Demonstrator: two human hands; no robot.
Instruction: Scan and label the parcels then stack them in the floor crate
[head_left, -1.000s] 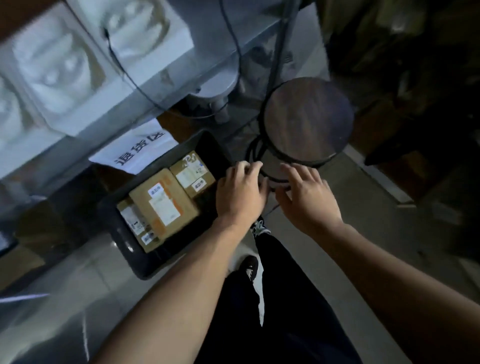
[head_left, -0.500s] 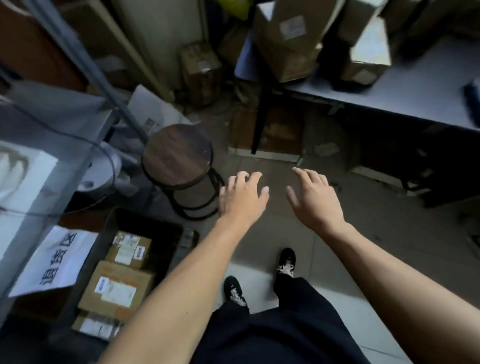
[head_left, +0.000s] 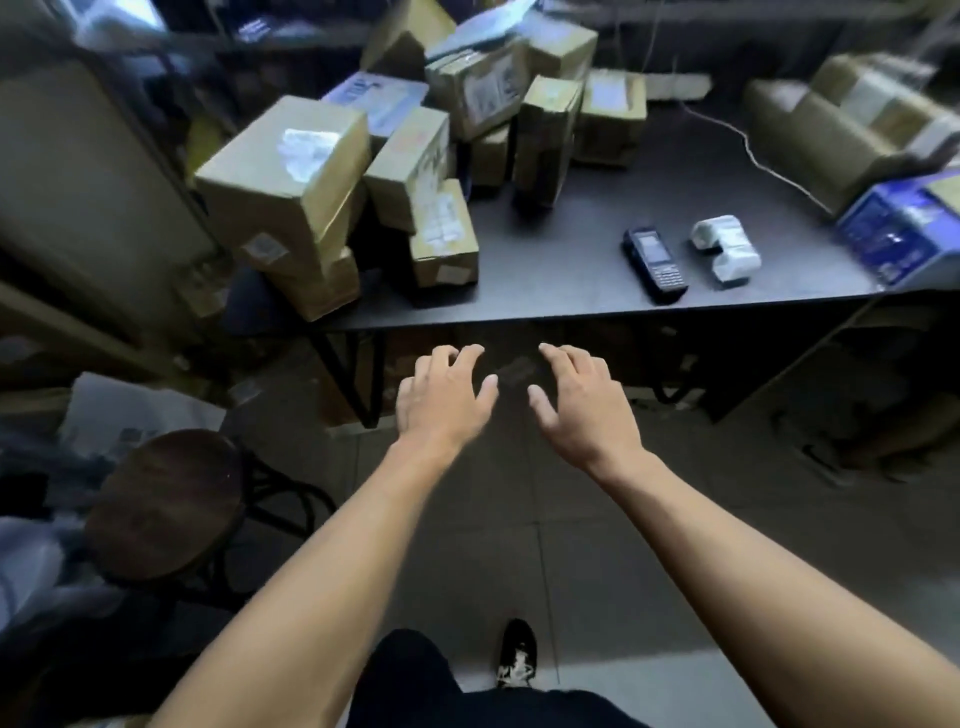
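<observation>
Parcels (head_left: 415, 171): taped cardboard cartons, heaped at the left of the table (head_left: 597, 218). Judged stiff, light to moderate; best taken by opposite side faces. Left hand (head_left: 447, 402) and right hand (head_left: 579, 408): spread, nothing held, below the table edge.

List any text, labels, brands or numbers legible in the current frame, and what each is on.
None can be read.
Labels on the cardboard parcels: blurred.
Handheld scanner screen and keys: too small.
Blue machine markings: blurred.
Paper by the stool: print unreadable.
</observation>
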